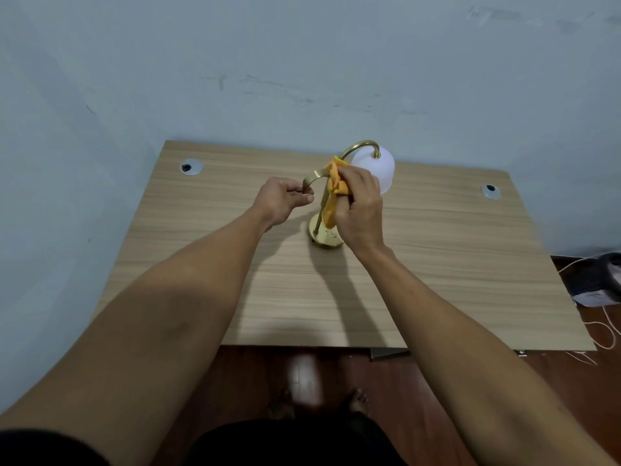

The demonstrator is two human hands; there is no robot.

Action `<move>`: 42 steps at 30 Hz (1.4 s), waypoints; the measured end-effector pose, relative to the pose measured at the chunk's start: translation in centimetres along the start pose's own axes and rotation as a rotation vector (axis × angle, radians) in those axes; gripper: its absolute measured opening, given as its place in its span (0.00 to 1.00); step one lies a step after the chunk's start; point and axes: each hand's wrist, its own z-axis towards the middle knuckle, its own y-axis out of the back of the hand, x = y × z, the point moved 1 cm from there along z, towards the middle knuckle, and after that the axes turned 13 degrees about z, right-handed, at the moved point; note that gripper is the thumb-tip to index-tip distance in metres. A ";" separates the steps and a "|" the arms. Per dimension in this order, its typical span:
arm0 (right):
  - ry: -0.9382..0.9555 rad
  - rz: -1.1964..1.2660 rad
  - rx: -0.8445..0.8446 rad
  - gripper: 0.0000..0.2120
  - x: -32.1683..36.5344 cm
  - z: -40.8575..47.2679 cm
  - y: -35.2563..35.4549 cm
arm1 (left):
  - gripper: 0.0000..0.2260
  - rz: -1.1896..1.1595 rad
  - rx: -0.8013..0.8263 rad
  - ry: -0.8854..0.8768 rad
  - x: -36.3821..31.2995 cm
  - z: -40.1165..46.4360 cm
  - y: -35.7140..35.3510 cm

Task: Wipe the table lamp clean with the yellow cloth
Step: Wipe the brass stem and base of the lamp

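Two grommet holes sit in the wooden table (pixel 437 280): one grommet (pixel 191 167) at the far left, a second grommet (pixel 490 191) at the far right, both well apart from the work. Pale blue wall (pixel 302 62) directly behind the table's far edge. Dark bundle (pixel 601 277) and loose white cords (pixel 605 331) lie on the reddish floor (pixel 319 371) to the right of the table. Nothing else stands on the tabletop; both forearms reach in from the near side and partly cover the lamp's middle. Table lamp (pixel 327 235) stands upright at the table's centre, toward the far half; its long axis is vertical along a thin brass stem that arches over at the top toward the right, where the white shade (pixel 379 166) hangs with its opening facing down. Finish: polished gold metal, round base showing glare; the shade is frosted white and smooth. A curved brass handle projects left from the stem. Left hand (pixel 282 200) pinches this handle between thumb and fingers. Right hand (pixel 361 203) is closed around the yellow cloth (pixel 334 190), pressing it against the upper stem just below the arch; a tail of cloth hangs down along the stem toward the base.
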 end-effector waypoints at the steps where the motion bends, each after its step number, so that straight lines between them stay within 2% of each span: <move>1: 0.044 -0.005 0.044 0.21 0.4 0.4 -0.4 | 0.10 0.006 0.006 -0.008 -0.1 0.1 0.0; 5: 0.242 -0.177 0.269 0.21 0.8 1.3 -2.1 | 0.09 0.067 0.000 -0.047 -0.1 0.1 0.3; 7: 0.272 -0.252 0.291 0.24 0.5 0.7 -2.0 | 0.09 0.099 0.005 -0.059 0.0 0.0 0.3; 12: 0.404 -0.326 0.396 0.17 0.2 1.8 -0.9 | 0.08 0.086 0.003 -0.057 0.0 -0.1 0.2; 17: 0.552 -0.377 0.439 0.20 0.6 1.9 -0.4 | 0.09 0.098 -0.003 -0.062 0.2 -0.1 0.2; 19: 0.494 -0.312 0.385 0.18 0.2 1.9 -0.9 | 0.08 0.102 -0.003 -0.074 0.2 0.0 0.2; 22: 0.164 -0.146 0.218 0.21 0.3 0.9 -2.0 | 0.10 0.085 0.005 -0.077 0.3 0.3 0.3; 24: 0.055 -0.148 0.162 0.22 0.5 0.3 -2.4 | 0.10 0.093 0.015 -0.067 0.4 0.4 0.5; 26: 0.190 -0.246 0.233 0.19 0.4 0.6 -2.3 | 0.09 0.148 0.007 -0.068 0.6 0.5 0.7; 29: 0.524 -0.455 0.399 0.16 0.1 1.7 -1.7 | 0.07 0.192 0.010 -0.102 0.7 0.7 0.8; 31: 0.621 -0.521 0.451 0.17 0.0 2.0 -1.4 | 0.08 0.212 -0.007 -0.116 0.7 0.8 0.6; 32: 0.593 -0.504 0.436 0.18 0.0 1.9 -1.4 | 0.07 0.222 -0.022 -0.109 0.7 0.8 0.4; 36: 0.248 -0.298 0.238 0.26 -0.1 1.1 -1.9 | 0.07 0.209 -0.029 -0.085 0.4 0.7 0.2; 38: 0.160 -0.257 0.193 0.24 0.5 0.7 -2.5 | 0.06 0.223 -0.035 -0.097 0.4 0.7 0.3; 40: 0.221 -0.301 0.232 0.22 0.9 0.6 -2.6 | 0.05 0.245 -0.044 -0.118 0.5 0.8 0.1; 42: 0.438 -0.413 0.321 0.19 0.8 0.9 -2.2 | 0.05 0.258 -0.050 -0.121 0.5 0.9 0.1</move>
